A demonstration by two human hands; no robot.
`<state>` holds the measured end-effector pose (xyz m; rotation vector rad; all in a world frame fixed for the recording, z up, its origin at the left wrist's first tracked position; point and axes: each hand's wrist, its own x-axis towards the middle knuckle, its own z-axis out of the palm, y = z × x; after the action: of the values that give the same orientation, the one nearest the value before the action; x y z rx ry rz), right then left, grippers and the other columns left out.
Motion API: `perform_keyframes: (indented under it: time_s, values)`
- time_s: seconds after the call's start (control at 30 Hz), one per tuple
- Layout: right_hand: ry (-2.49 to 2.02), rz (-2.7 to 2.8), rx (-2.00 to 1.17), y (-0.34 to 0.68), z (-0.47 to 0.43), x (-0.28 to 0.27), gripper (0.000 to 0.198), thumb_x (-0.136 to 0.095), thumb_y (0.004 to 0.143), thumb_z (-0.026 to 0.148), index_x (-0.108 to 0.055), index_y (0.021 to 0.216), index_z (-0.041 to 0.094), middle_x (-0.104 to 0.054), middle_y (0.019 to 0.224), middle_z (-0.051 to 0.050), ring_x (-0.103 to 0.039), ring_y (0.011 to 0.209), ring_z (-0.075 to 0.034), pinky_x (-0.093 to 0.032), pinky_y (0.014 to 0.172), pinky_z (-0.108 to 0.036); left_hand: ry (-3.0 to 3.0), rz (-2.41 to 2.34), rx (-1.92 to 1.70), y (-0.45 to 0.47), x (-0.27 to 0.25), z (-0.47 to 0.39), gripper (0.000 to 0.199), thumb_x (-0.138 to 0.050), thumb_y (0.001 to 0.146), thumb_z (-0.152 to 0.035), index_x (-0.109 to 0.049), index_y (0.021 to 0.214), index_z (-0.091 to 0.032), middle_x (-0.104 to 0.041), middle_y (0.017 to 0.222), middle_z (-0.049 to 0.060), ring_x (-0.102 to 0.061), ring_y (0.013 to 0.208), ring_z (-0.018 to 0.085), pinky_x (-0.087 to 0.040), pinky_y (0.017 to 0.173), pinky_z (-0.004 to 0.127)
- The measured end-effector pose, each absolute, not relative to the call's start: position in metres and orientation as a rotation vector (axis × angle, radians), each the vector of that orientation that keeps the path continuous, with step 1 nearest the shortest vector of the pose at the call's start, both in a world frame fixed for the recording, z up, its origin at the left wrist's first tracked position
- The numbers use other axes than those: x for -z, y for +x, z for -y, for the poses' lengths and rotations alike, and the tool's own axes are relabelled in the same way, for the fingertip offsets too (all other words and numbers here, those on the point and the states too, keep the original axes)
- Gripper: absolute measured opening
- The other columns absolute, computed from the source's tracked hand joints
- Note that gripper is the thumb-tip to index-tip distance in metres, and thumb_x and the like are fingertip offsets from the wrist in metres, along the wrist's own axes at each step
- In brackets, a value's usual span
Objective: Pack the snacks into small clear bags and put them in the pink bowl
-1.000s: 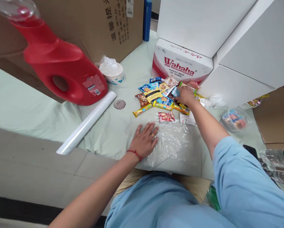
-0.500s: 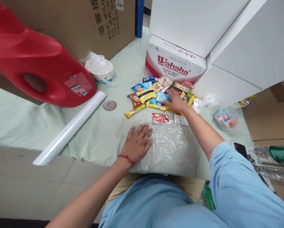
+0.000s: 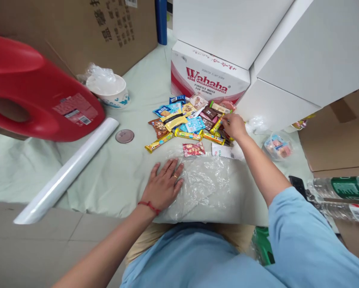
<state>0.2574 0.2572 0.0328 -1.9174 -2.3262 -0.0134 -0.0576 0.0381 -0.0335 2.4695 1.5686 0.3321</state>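
Note:
My left hand (image 3: 164,182) lies flat with fingers spread, on the left edge of a clear plastic sheet or bag (image 3: 207,184). My right hand (image 3: 235,127) is at the right side of a pile of wrapped snacks, its fingers closed on the end of a yellow snack packet (image 3: 217,125). Around it lie a dark brown packet (image 3: 209,112), a light blue packet (image 3: 194,124) and a yellow-and-black packet (image 3: 173,119). Nearer me, a red packet (image 3: 193,150) and a white packet (image 3: 225,151) rest at the sheet's far edge.
A white Wahaha carton (image 3: 209,78) stands behind the pile. To the left are a big red jug (image 3: 47,92), a white roll (image 3: 68,172), a round disc (image 3: 124,136) and a paper bowl (image 3: 115,96). A clear tub (image 3: 277,147) and plastic bottles (image 3: 344,188) are at right.
My right hand has moved from the middle of the pile to its right side and closed on a yellow packet. My left hand stays flat on the sheet. The view has shifted a little.

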Motion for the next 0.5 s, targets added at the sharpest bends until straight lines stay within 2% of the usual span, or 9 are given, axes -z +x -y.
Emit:
perform_keyframes:
  time_s: [0.13, 0.27, 0.4, 0.5]
  values:
    - [-1.838, 2.582, -0.096, 0.22, -0.287, -0.03, 0.038, -0.047, 0.095, 0.018, -0.075, 0.12, 0.018, -0.07, 0.124, -0.016, -0.056, 0.12, -0.034, -0.045, 0.1, -0.044, 2.512, -1.57, -0.281, -0.057, 0.033, -0.039, 0.053, -0.039, 0.105, -0.039, -0.049, 0.154, -0.022, -0.036, 0.167, 0.012, -0.037, 0.153, 0.03, -0.023, 0.124, 0.06]
    - [-1.921, 2.501, 0.026, 0.207, -0.296, -0.022, 0.042, -0.042, 0.098, 0.018, -0.073, 0.126, 0.017, -0.066, 0.13, -0.021, -0.051, 0.127, -0.04, -0.044, 0.1, -0.055, 2.493, -1.574, -0.291, -0.057, 0.032, -0.039, 0.052, -0.04, 0.104, -0.038, -0.049, 0.154, -0.024, -0.037, 0.166, 0.011, -0.037, 0.153, 0.03, -0.022, 0.125, 0.06]
    - [-2.031, 2.386, 0.145, 0.206, -0.295, -0.017, 0.042, -0.044, 0.1, 0.032, -0.074, 0.123, 0.015, -0.066, 0.129, -0.025, -0.048, 0.13, -0.044, -0.041, 0.099, -0.064, 2.468, -1.564, -0.315, -0.058, 0.032, -0.038, 0.052, -0.041, 0.104, -0.038, -0.048, 0.154, -0.026, -0.038, 0.166, 0.01, -0.038, 0.153, 0.03, -0.021, 0.126, 0.06]
    - [-2.082, 2.407, 0.125, 0.205, -0.3, -0.017, 0.046, -0.05, 0.099, 0.046, -0.073, 0.124, 0.016, -0.068, 0.128, -0.025, -0.049, 0.13, -0.044, -0.042, 0.1, -0.062, 2.465, -1.561, -0.322, -0.059, 0.032, -0.038, 0.053, -0.04, 0.105, -0.04, -0.048, 0.155, -0.026, -0.039, 0.166, 0.011, -0.038, 0.153, 0.03, -0.02, 0.126, 0.059]
